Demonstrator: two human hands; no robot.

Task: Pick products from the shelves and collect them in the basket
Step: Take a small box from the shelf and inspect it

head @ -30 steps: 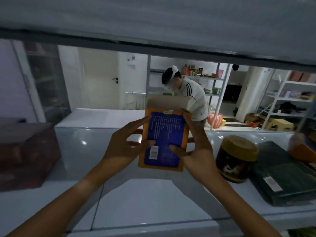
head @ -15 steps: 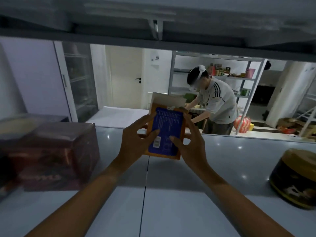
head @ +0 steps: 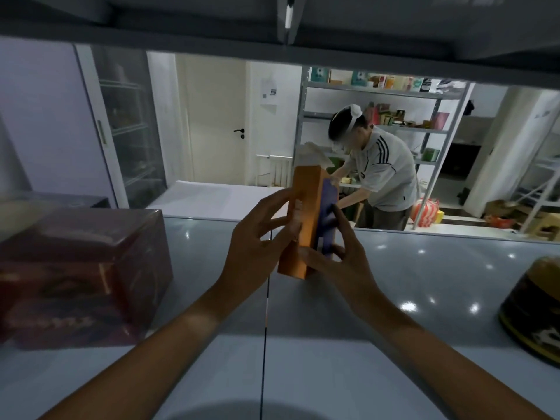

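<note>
In the head view, we hold an orange box (head: 303, 228) upright at the centre of the frame, above a glossy grey shelf (head: 424, 292). Its narrow orange side faces us and its blue face is turned to the right. Our left hand (head: 257, 241) grips the box from the left, thumb and fingers curled against its near edge. Our right hand (head: 339, 256) clasps it from the right, fingers laid over the blue face and thumb across the lower front.

We judge the step in hand to be taking this product off the shelf. To do it well, we should keep both grips firm low on the carton, draw it straight back toward us under the shelf board above (head: 272, 25), and keep it upright, since its top flap looks loose.

At the left of the frame, a dark red box (head: 85, 277) stands on the shelf, wrapped and closed, so we cannot see what it holds. At the lower right edge, a round tin (head: 536, 310) sits with its gold lid on. The basket is not in view.
</note>
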